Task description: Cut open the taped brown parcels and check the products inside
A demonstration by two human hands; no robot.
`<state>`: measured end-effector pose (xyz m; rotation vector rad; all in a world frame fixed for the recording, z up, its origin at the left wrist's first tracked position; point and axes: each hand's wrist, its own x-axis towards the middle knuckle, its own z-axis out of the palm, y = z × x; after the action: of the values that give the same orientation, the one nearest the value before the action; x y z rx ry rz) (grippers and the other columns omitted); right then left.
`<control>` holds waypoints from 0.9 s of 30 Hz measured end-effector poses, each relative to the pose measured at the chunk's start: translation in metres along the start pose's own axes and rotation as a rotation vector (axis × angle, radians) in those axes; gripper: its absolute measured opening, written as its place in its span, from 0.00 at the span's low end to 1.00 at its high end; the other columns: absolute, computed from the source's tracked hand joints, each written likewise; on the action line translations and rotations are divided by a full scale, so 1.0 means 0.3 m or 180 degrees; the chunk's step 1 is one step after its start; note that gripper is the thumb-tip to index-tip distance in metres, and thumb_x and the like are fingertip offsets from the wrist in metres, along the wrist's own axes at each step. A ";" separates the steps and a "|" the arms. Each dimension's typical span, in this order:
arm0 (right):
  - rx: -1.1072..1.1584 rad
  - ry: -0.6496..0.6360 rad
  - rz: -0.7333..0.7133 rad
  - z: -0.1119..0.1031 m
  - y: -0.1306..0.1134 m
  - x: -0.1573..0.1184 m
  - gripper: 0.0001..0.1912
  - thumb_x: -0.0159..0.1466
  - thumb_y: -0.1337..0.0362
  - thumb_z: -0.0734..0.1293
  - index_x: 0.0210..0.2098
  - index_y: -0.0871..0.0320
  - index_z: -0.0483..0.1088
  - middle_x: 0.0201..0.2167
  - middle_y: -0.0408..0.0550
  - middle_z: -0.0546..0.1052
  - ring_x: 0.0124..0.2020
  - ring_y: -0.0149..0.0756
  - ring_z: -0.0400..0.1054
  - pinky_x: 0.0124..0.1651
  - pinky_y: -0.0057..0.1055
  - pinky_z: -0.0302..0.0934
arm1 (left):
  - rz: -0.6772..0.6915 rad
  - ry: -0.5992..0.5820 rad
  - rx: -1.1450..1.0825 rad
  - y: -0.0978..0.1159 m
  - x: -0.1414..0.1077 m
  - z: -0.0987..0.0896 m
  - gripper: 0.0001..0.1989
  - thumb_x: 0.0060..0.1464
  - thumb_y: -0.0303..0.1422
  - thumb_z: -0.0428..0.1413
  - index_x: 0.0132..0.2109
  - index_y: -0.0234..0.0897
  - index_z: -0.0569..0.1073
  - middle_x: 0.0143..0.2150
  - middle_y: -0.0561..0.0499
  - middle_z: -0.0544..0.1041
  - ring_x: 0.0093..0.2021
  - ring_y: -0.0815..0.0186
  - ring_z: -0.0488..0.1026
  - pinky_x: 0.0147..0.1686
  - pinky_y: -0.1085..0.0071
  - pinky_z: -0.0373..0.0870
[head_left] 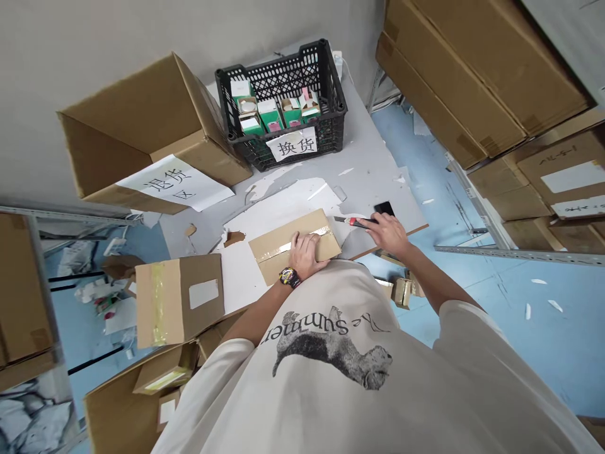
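A small taped cardboard box (268,250) lies on the table in front of me. My left hand (305,252) rests over its top near the front edge, fingers bent together and pressing on it. In my right hand (386,232) is a red and black utility knife (359,222), its blade out and pointing left, just off the box's right end. Clear tape runs along the box top, partly covered by my left fingers. A dark phone-like object (384,207) lies just beyond my right hand.
At the back stand a black crate (331,129) with small green-and-white boxes and a large open carton (108,135) with a paper sign. A taped carton (182,299) sits at the table's left. Shelves of cartons (501,82) flank the right. Paper scraps (312,189) litter the tabletop.
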<state>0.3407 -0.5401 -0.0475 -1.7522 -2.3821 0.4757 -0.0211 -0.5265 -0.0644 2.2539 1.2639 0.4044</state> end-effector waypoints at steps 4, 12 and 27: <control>0.0051 0.0044 -0.0019 -0.020 -0.003 0.024 0.29 0.83 0.56 0.61 0.80 0.42 0.73 0.56 0.59 0.78 0.51 0.56 0.68 0.59 0.47 0.65 | 0.0067 0.0048 -0.0036 -0.003 0.002 -0.001 0.41 0.54 0.51 0.75 0.70 0.42 0.77 0.68 0.33 0.82 0.69 0.34 0.77 0.83 0.31 0.50; 0.1237 0.0534 0.0361 -0.009 -0.167 0.067 0.33 0.84 0.54 0.59 0.84 0.49 0.66 0.57 0.58 0.78 0.56 0.54 0.76 0.61 0.44 0.72 | -0.0012 0.0059 -0.0073 -0.006 0.010 0.007 0.44 0.52 0.54 0.77 0.71 0.43 0.80 0.66 0.34 0.82 0.66 0.34 0.78 0.82 0.33 0.53; 0.1799 0.0327 -0.0451 0.088 -0.651 0.230 0.36 0.78 0.62 0.70 0.83 0.45 0.66 0.56 0.53 0.82 0.56 0.52 0.77 0.65 0.48 0.75 | -0.1371 0.1634 -0.3010 0.045 -0.087 -0.033 0.31 0.72 0.63 0.62 0.50 0.37 0.83 0.46 0.43 0.87 0.46 0.56 0.84 0.52 0.60 0.81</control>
<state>0.1353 -0.5316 -0.0112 -1.3124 -2.0119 0.9040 -0.0300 -0.5517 -0.0488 1.0825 1.3414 1.1631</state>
